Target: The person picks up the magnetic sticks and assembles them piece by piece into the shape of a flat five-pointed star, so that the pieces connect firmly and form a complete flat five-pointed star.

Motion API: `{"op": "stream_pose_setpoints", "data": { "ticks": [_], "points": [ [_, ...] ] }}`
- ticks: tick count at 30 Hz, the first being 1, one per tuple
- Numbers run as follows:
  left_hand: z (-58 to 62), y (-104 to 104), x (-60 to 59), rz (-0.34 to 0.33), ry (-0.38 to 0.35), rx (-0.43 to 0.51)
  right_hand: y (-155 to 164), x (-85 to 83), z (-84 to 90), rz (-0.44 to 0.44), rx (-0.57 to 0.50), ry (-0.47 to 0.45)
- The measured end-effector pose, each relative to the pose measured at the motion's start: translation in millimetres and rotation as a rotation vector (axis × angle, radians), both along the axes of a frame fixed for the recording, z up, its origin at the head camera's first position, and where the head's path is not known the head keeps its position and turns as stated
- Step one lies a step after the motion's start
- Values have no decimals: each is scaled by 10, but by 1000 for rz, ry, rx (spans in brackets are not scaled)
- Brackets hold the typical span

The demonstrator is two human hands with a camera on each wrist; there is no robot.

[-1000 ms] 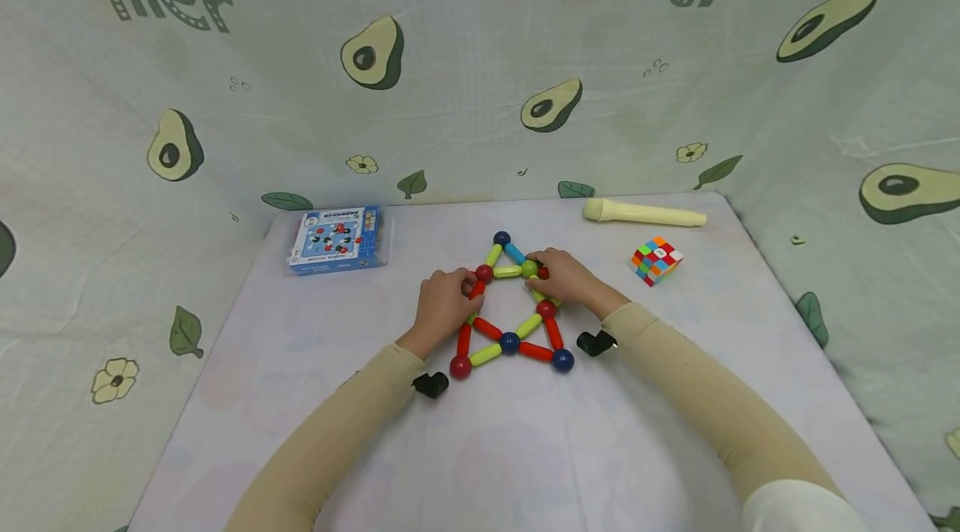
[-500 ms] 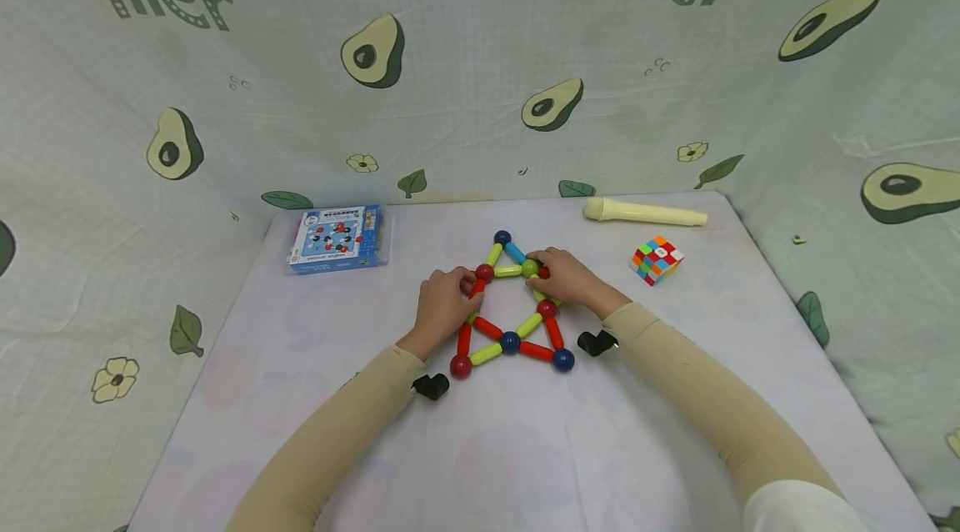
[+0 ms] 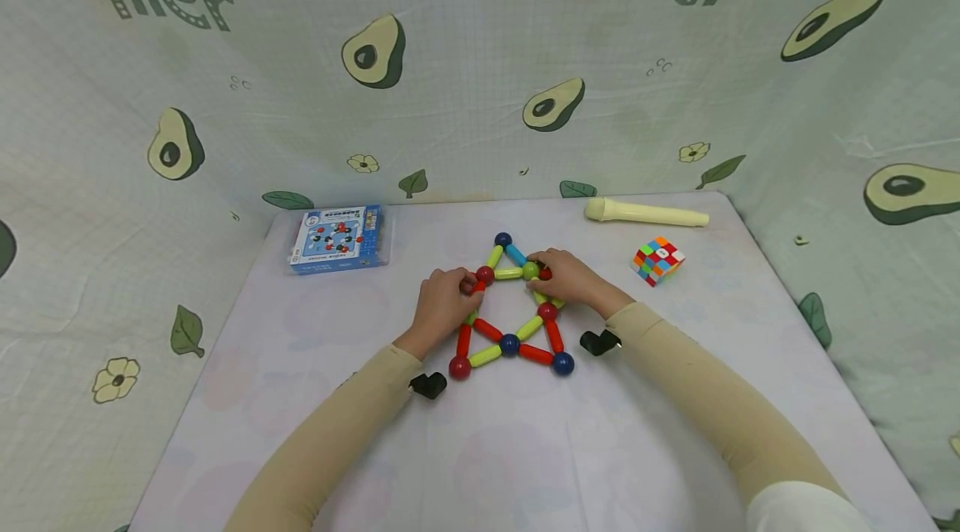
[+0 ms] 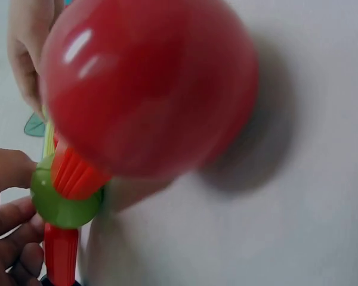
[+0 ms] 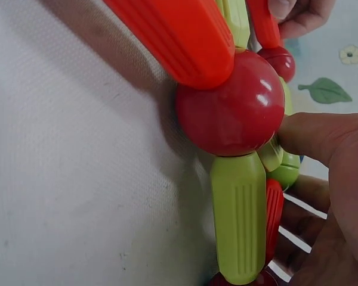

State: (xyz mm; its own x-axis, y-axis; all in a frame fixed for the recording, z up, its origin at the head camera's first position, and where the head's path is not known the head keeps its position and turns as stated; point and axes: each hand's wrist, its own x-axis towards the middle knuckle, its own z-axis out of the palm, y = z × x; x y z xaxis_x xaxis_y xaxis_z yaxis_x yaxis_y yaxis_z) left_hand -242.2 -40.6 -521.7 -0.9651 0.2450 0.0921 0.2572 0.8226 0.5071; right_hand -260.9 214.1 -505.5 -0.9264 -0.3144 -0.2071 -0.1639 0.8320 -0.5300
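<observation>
A flat figure of magnetic sticks and balls lies mid-table, with a dark blue ball [image 3: 503, 240] at its far tip. My left hand [image 3: 441, 307] is at its left side, thumb and fingers pinching a red stick [image 5: 264, 24] below a red ball [image 3: 485, 275]. Opposite, my right hand [image 3: 573, 278] has thumb and index finger around a green ball [image 3: 531, 270], beside a short red stick. Near the front are a blue ball [image 3: 509, 344], a red ball [image 3: 460, 368] and another blue ball [image 3: 562, 363], joined by red and yellow-green sticks. My left palm partly hides the left corner.
A blue-and-white boxed set [image 3: 336, 240] lies at the back left. At the back right are a pale yellow microphone-shaped stick [image 3: 647, 213] and a Rubik's cube [image 3: 657, 261]. Black devices [image 3: 429, 386] sit at both wrists. A patterned cloth [image 3: 465, 57] hangs behind the table.
</observation>
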Motion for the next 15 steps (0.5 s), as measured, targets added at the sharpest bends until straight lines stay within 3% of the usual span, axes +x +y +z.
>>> {"op": "stream_pose_setpoints", "data": {
  "ticks": [6,15],
  "points": [
    [64,-3,-114,3,8,-58,-21,-14,17,1,5,-7],
    [81,81,-317,-67,-202,-102,-93,-50,29,13,14,-9]
  ]
}}
